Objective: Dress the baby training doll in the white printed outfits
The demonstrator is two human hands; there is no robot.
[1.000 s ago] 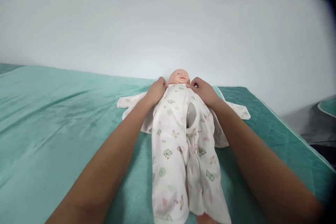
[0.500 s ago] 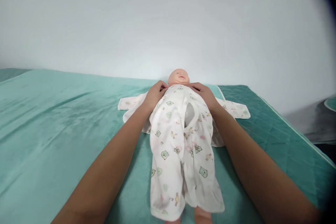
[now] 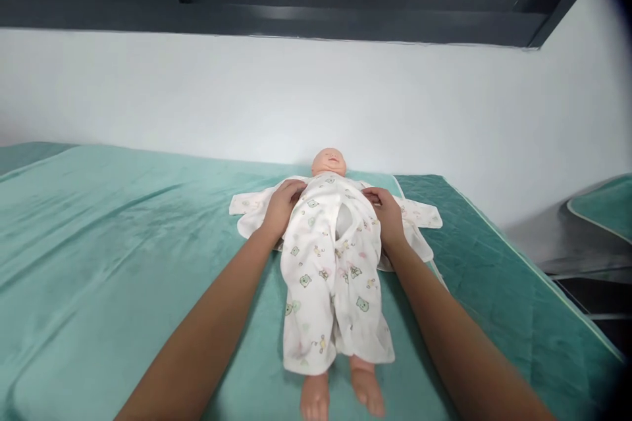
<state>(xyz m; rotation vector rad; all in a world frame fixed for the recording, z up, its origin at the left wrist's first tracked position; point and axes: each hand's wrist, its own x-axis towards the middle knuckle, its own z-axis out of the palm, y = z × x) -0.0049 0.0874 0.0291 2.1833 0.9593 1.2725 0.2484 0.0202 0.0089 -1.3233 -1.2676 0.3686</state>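
A baby doll [image 3: 329, 161] lies on its back, its head towards the wall and its bare feet towards me. White baby pants [image 3: 311, 276] with small animal prints cover its front from the neck to the shins; an oval opening shows at the crotch. Under them spreads a white printed baby top [image 3: 417, 214], sleeves out to both sides. My left hand [image 3: 286, 202] is at the upper left edge of the pants, fingers bent in and closed on the cloth. Opposite it, my right hand [image 3: 386, 210] has its curled fingers at the right edge. Both sets of fingertips are partly hidden.
A light green sheet [image 3: 123, 263] covers the bed, with a darker quilted green pad [image 3: 494, 276] to the right. Behind stands a white wall [image 3: 247, 99] below a dark window frame [image 3: 345, 16] with metal bars. Another green-covered surface [image 3: 605, 204] shows at far right.
Both hands have moved from beside the doll's neck down along the sides of the pants. The view has tilted up and back, bringing the barred window and the doll's feet into sight.
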